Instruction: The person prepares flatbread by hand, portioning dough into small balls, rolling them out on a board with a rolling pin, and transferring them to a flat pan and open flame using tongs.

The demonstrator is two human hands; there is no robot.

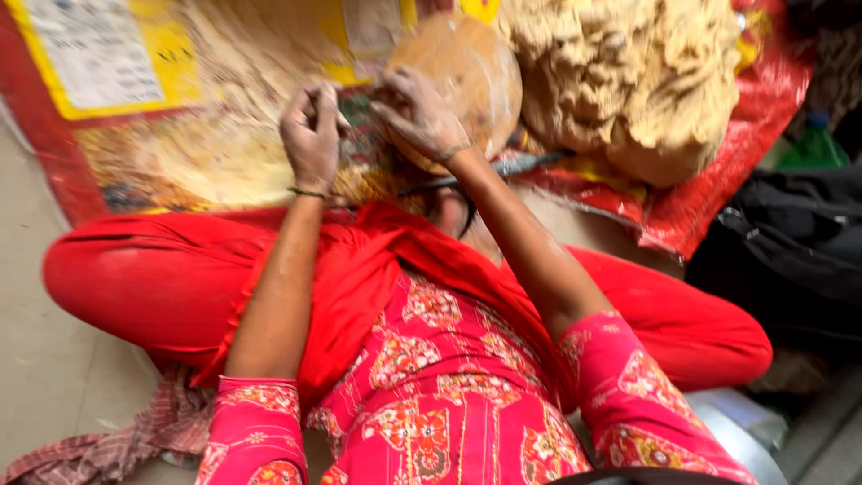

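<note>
Both hands (368, 126) meet beside the round board (471, 76).

Round wooden board (467, 72) — floury, tilted (on the printed mat).

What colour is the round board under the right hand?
Light brown, dusted with flour: the round board, seen in the head view.

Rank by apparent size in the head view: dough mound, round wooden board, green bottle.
1. Dough mound, largest.
2. Round wooden board, partly covered by the right hand.
3. Green bottle, smallest, though partly hidden, so its true size is unsure.
</note>
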